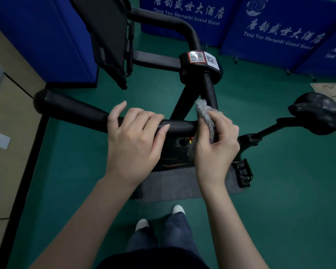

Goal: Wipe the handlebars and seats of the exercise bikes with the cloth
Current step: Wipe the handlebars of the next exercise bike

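Left hand (134,140) curls over the handlebar (76,109), steadying it; right hand (215,146) pinches the cloth (206,115) around the bar beside it (seat (316,112) well off right).

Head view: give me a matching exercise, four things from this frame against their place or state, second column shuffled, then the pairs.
Column one:
1. left hand
2. cloth
3. seat
4. QR stickers

Column two:
A. at far right, apart from both hands
B. on top of the black hub
C. grips the bare handlebar
D. held against the handlebar by the right hand

Pairs: 1-C, 2-D, 3-A, 4-B.
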Available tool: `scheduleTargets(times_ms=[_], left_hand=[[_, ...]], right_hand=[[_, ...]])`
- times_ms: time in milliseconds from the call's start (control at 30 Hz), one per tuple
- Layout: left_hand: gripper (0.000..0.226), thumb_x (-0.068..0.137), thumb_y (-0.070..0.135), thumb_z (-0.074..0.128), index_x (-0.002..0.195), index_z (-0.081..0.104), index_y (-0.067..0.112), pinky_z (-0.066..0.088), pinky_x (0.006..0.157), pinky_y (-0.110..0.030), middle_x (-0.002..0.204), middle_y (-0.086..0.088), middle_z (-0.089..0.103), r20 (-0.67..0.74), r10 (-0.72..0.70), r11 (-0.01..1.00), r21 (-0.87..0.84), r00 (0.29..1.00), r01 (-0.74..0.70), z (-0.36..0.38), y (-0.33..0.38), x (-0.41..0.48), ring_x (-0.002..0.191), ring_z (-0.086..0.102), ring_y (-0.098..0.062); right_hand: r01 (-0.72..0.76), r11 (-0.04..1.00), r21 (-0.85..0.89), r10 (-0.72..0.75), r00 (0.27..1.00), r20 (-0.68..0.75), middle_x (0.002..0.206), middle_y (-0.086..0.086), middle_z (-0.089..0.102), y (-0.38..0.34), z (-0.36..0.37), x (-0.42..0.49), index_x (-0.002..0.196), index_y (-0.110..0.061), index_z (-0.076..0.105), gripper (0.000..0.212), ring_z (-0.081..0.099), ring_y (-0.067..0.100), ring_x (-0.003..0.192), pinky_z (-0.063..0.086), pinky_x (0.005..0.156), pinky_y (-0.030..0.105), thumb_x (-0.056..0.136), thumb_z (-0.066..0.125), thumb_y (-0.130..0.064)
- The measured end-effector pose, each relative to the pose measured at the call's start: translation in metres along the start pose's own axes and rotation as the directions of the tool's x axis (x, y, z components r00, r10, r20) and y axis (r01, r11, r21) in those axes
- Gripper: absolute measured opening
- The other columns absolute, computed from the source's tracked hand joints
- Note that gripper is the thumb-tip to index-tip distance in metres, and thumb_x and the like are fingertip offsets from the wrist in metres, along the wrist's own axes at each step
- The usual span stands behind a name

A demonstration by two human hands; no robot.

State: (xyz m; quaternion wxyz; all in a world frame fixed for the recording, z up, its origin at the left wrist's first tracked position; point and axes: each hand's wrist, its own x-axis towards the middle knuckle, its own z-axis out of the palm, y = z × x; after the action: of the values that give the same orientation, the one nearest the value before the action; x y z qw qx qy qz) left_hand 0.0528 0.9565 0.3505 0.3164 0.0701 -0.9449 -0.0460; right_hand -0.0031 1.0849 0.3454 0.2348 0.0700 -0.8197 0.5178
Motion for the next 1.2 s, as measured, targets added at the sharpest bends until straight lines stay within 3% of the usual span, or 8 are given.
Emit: scheduleTargets(times_ms=[133,200,300,433,533,700,867,1200], left_hand=[[0.023,0.096,0.030,0.054,0.095,0.070,0.013,0.025,0.106,-0.038,0.090,0.003,0.069,-0.018,-0.036,0.999,-0.022,0.999,0.035,0.003,0.005,0.002,0.089,0.063,-0.020],[0.023,0.095,0.030,0.055,0.095,0.070,0.013,0.029,0.101,-0.036,0.090,0.002,0.069,-0.023,-0.036,0.999,-0.042,0.999,0.035,0.002,0.005,0.002,0.089,0.063,-0.021],[0.023,0.094,0.031,0.055,0.096,0.070,0.013,0.032,0.093,-0.033,0.092,0.003,0.069,-0.012,-0.042,0.998,-0.055,0.999,0.042,0.001,0.005,0.002,0.089,0.062,-0.021],[0.024,0.093,0.033,0.054,0.096,0.069,0.014,0.031,0.089,-0.033,0.093,0.004,0.068,0.002,-0.065,0.996,-0.055,0.998,0.065,0.000,0.006,0.002,0.090,0.061,-0.021],[0.024,0.093,0.033,0.055,0.096,0.069,0.015,0.031,0.088,-0.032,0.093,0.004,0.068,0.010,-0.069,0.997,-0.046,0.998,0.069,-0.001,0.007,0.002,0.090,0.061,-0.020],[0.022,0.091,0.033,0.057,0.095,0.070,0.015,0.030,0.091,-0.033,0.092,0.004,0.068,0.025,-0.099,0.994,-0.051,0.995,0.101,-0.003,0.010,0.003,0.090,0.061,-0.020],[0.025,0.091,0.033,0.057,0.094,0.070,0.013,0.027,0.105,-0.036,0.089,0.002,0.068,0.028,-0.117,0.993,-0.019,0.993,0.118,-0.003,0.015,0.004,0.091,0.062,-0.021],[0.029,0.092,0.036,0.055,0.097,0.070,0.012,0.030,0.107,-0.038,0.090,0.001,0.067,0.061,-0.167,0.985,-0.023,0.984,0.169,0.007,0.037,0.008,0.091,0.061,-0.022]], right_hand=[[0.192,0.977,-0.093,-0.164,0.954,0.250,0.095,-0.011,0.063,0.000,-0.010,0.013,0.099,-0.010,0.072,0.014,0.048,0.016,0.090,0.034,0.084,0.006,0.087,0.066,-0.007],[0.218,0.963,-0.156,-0.159,0.933,0.323,0.089,-0.013,0.060,0.002,-0.017,0.028,0.097,-0.012,0.072,0.011,0.046,0.017,0.086,0.031,0.077,0.005,0.088,0.064,-0.010],[0.233,0.957,-0.173,-0.141,0.895,0.424,0.085,-0.003,0.067,-0.003,-0.019,0.041,0.090,-0.013,0.072,0.008,0.045,0.020,0.080,0.027,0.069,0.017,0.089,0.064,-0.013],[0.274,0.953,-0.131,-0.116,0.728,0.676,0.086,0.005,0.070,-0.022,-0.004,0.051,0.091,-0.014,0.071,0.012,0.057,0.026,0.088,0.042,0.077,0.032,0.091,0.060,-0.021],[0.252,0.959,-0.130,-0.057,0.619,0.783,0.084,0.004,0.070,-0.025,-0.004,0.069,0.093,-0.016,0.070,0.014,0.061,0.021,0.087,0.042,0.072,0.026,0.090,0.060,-0.024],[0.324,0.926,-0.194,-0.001,0.515,0.857,0.084,0.010,0.068,-0.020,-0.006,0.091,0.091,-0.013,0.070,0.016,0.060,0.024,0.084,0.049,0.072,0.035,0.089,0.059,-0.024],[0.350,0.925,-0.148,0.003,0.384,0.923,0.081,0.009,0.067,-0.026,0.012,0.096,0.089,-0.011,0.069,0.018,0.060,0.023,0.083,0.042,0.068,0.029,0.091,0.058,-0.025],[0.486,0.868,-0.101,-0.100,0.371,0.923,0.089,0.011,0.068,-0.012,-0.003,0.105,0.096,-0.012,0.071,0.016,0.060,0.025,0.088,0.048,0.075,0.033,0.090,0.058,-0.018]])
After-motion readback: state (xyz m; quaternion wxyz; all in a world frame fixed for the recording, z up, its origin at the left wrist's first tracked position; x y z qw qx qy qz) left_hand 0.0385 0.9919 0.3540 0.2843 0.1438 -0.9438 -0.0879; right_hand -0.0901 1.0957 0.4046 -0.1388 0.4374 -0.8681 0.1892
